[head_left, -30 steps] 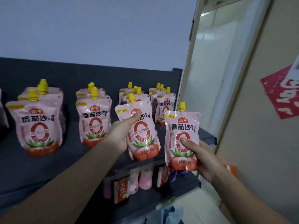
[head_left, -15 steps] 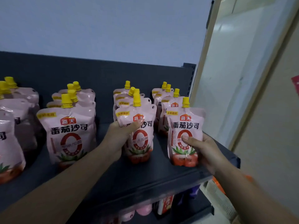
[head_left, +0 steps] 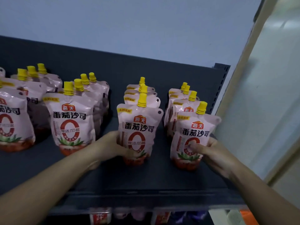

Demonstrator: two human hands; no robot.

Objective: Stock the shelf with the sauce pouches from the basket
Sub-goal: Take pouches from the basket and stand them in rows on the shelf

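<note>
The person's left hand [head_left: 113, 147] is clamped on the lower left part of a pink sauce pouch [head_left: 140, 125], fingers curled round its edge. The pouch stands upright near the middle of the dark shelf [head_left: 146, 181], yellow cap on top, printed face toward me. Its red bottom sits right at the shelf board; I cannot tell if it already rests there. Just behind it on the shelf, a row of matching pouches [head_left: 129, 99] runs back toward the shelf's back panel [head_left: 113, 62].

The right hand [head_left: 212, 153] grips a second pouch [head_left: 193, 133] at the shelf's right end, thumb pressed across the red ring on the front and fingers wrapped behind the right edge. This pouch is upright too, its base low at the board. Another row [head_left: 177, 103] stands behind it, close to the shelf's right upright.

Toward the shelf's left end, well apart from both hands, stand more rows: 1 with a full-faced pouch in front [head_left: 69, 120], and further ones [head_left: 11, 120] partly cut off at the edge of view.

Below the shelf's front lip, some blurred packets [head_left: 100, 216] show on a lower level, too dim to make out. Above the shelf is a plain pale wall [head_left: 129, 21], and past the shelf's right end a cream door frame [head_left: 240, 78].
</note>
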